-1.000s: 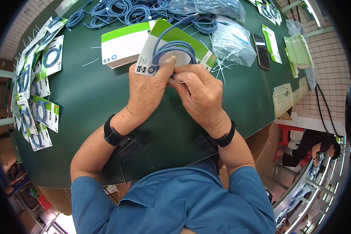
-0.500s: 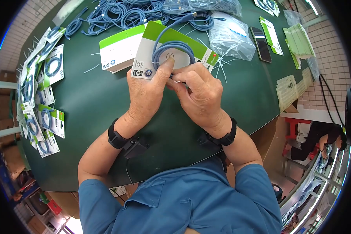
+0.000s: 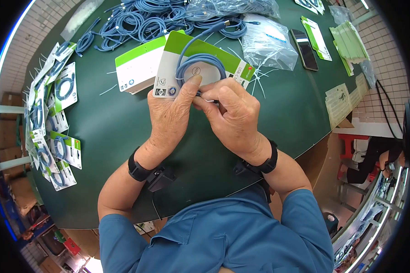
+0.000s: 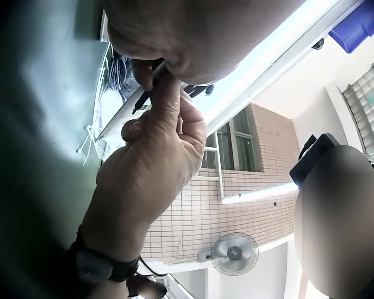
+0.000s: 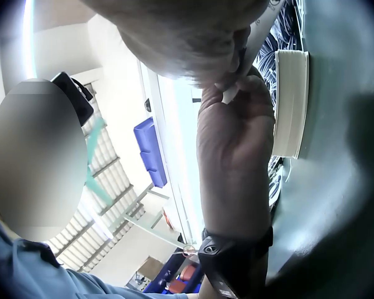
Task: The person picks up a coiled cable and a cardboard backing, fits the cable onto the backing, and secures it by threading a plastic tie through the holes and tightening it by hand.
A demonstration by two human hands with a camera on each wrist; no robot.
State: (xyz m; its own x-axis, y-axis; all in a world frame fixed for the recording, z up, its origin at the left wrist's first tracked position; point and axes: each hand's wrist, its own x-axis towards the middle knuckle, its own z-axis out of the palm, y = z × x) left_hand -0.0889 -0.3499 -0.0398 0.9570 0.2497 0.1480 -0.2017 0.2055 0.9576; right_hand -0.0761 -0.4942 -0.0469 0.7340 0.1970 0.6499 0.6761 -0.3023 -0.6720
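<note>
A green and white packaging card [image 3: 168, 68] with a coiled blue cable [image 3: 200, 59] against its front is held up over the table in the head view. My left hand [image 3: 171, 111] grips the card's lower edge, its thumb pressed on the front inside the coil. Close beside it, my right hand [image 3: 236, 113] has thumb and index finger pinched at the bottom of the coil, on a thin white tie [image 3: 209, 100]. Most of that tie is hidden by the fingers. In the right wrist view, a small white piece [image 5: 229, 94] shows between the fingers.
A stack of cards [image 3: 139, 68] stands behind the left hand. Blue cables [image 3: 146, 20] are heaped at the back. Carded cables [image 3: 64, 88] lie along the left edge. A plastic bag [image 3: 269, 43], loose white ties [image 3: 258, 82] and a phone [image 3: 304, 50] lie to the right.
The head view has shifted slightly, so the table things appear moved. Both hands keep their hold at the card's lower edge, and the card sits slightly lower in view.
</note>
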